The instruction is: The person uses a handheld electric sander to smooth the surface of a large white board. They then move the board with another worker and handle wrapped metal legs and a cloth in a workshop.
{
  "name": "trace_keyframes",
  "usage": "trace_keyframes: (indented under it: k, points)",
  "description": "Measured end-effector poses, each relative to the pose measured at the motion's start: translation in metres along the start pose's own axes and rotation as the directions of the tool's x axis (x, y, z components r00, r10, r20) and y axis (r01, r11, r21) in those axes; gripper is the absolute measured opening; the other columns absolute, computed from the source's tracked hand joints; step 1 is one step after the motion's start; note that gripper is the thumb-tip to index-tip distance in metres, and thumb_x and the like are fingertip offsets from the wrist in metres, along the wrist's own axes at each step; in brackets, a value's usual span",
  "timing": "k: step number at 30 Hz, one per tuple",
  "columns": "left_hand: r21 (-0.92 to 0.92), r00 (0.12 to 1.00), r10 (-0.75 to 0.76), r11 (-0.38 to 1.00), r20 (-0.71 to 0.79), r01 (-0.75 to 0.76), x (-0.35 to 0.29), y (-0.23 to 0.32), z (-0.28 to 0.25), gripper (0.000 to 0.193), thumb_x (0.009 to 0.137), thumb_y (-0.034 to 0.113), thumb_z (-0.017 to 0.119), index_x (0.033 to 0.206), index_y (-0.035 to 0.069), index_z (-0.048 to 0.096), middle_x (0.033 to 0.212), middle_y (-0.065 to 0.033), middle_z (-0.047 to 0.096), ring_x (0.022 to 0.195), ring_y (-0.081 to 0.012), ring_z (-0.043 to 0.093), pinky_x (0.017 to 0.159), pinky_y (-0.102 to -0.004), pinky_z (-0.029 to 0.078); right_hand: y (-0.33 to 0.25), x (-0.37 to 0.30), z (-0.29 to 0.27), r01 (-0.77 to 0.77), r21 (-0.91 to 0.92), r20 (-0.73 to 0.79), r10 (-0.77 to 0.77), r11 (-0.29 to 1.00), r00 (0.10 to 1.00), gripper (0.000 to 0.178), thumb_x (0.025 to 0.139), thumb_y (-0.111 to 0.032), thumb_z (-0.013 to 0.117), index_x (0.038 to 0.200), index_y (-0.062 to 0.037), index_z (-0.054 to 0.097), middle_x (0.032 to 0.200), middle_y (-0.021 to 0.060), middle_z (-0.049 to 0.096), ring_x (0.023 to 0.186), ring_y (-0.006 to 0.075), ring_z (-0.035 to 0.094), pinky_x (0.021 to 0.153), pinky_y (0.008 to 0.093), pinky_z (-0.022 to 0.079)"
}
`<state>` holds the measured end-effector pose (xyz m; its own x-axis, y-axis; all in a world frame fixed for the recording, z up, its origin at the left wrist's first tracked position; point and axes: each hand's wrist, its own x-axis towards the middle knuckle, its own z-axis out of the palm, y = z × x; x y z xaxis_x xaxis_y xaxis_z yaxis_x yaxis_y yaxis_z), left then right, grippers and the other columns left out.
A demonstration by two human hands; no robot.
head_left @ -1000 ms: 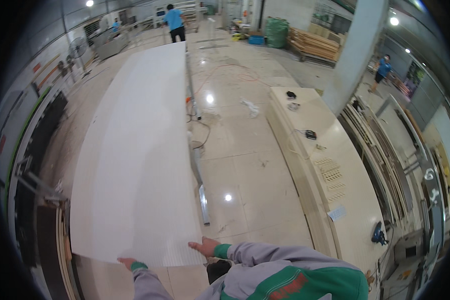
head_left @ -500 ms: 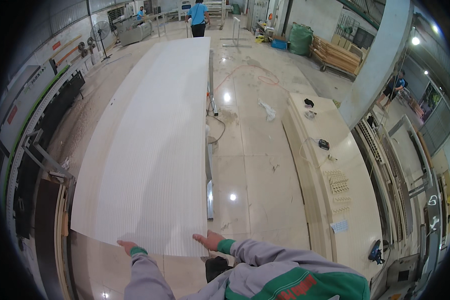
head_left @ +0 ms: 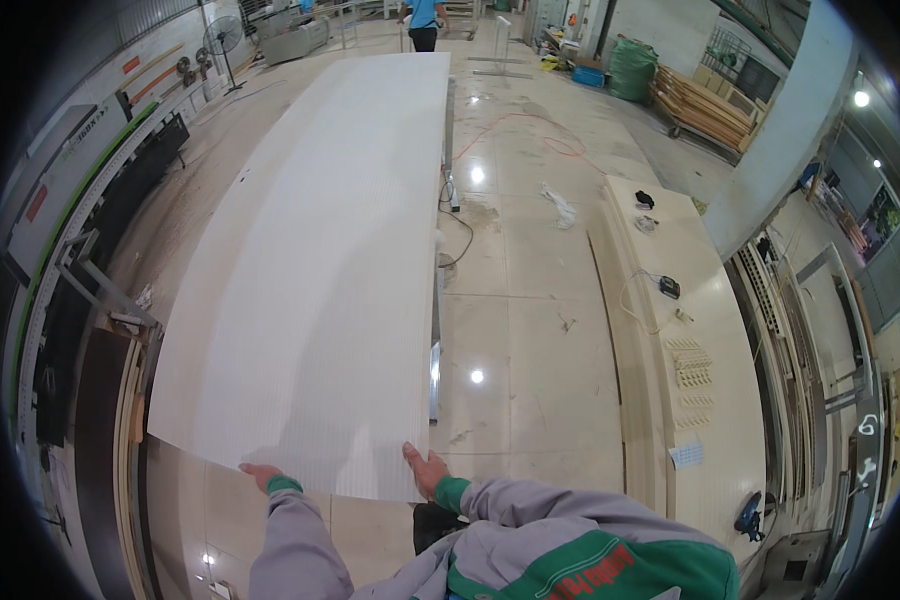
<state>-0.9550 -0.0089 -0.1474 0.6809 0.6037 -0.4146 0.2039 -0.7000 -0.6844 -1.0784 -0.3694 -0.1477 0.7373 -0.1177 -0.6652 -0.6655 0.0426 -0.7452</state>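
A long white panel (head_left: pixel 320 240) with fine ribbed lines stretches away in front of me, raised above the floor. My left hand (head_left: pixel 261 474) holds its near edge left of the middle, with the fingers partly hidden by the board. At the near right corner my right hand (head_left: pixel 427 472) grips the side edge, thumb on top and the other fingers mostly out of sight. Metal supports (head_left: pixel 435 380) show along the panel's right side.
To the right, a stack of pale boards (head_left: pixel 715 300) carries a black battery-like block (head_left: pixel 669 287), small yellowish pieces (head_left: pixel 690 362) and a blue tool (head_left: pixel 749 515). A long machine (head_left: pixel 80 190) lines the left. A person in blue (head_left: pixel 424 15) stands beyond the panel.
My right hand has turned at the corner, from a finger laid across the top to a grip on the side edge. My left hand stays on the near edge. The whole view has shifted slightly.
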Motion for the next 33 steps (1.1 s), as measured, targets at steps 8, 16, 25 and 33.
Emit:
trace_keyframes:
  k: [8, 16, 25, 33]
  points:
    - [0.373, 0.998, 0.05, 0.926, 0.032, -0.058, -0.019, -0.008, -0.01, 0.053, 0.111, 0.039, 0.032, 0.148, 0.006, 0.051, 0.154, -0.0096, 0.051, 0.141, -0.0231, 0.048, 0.119, -0.0372, 0.03, -0.044, -0.039, -0.012, 0.021, -0.162, -0.034, -0.027, 0.987, 0.999, 0.116, 0.087, -0.081, 0.05, 0.144, 0.0195, 0.038, 0.139, 0.0379, 0.053, 0.135, 0.0442, 0.052, 0.114, 0.0431, 0.04]
    - [0.222, 0.998, 0.033, 0.974, 0.048, -0.043, -0.001, 0.001, 0.004, 0.056, 0.107, 0.045, 0.043, 0.152, 0.012, 0.05, 0.157, -0.0087, 0.049, 0.146, -0.0287, 0.043, 0.121, -0.0553, 0.022, -0.053, -0.035, -0.02, 0.016, -0.312, 0.021, -0.01, 0.95, 1.0, 0.113, 0.09, -0.08, 0.045, 0.143, 0.0193, 0.038, 0.138, 0.0396, 0.053, 0.133, 0.0457, 0.053, 0.113, 0.0442, 0.041]
    - [0.515, 0.974, 0.216, 0.83, 0.061, -0.216, -0.04, -0.012, -0.029, 0.058, 0.11, 0.045, 0.034, 0.153, 0.008, 0.046, 0.155, -0.0099, 0.05, 0.143, -0.0243, 0.046, 0.122, -0.047, 0.025, -0.063, -0.044, -0.027, 0.012, -0.374, 0.053, 0.009, 0.927, 0.999, 0.115, 0.09, -0.082, 0.04, 0.143, 0.0204, 0.037, 0.135, 0.0404, 0.055, 0.13, 0.0468, 0.055, 0.111, 0.0442, 0.043]
    - [0.363, 0.998, 0.055, 0.93, -0.007, -0.049, 0.003, -0.001, 0.002, 0.065, 0.11, 0.047, 0.031, 0.151, -0.002, 0.044, 0.151, -0.0171, 0.052, 0.139, -0.0298, 0.05, 0.12, -0.0356, 0.031, -0.059, -0.04, -0.025, 0.027, -0.401, 0.055, -0.005, 0.916, 0.998, 0.119, 0.09, -0.084, 0.036, 0.145, 0.0223, 0.033, 0.137, 0.0413, 0.053, 0.134, 0.0466, 0.052, 0.113, 0.0425, 0.041]
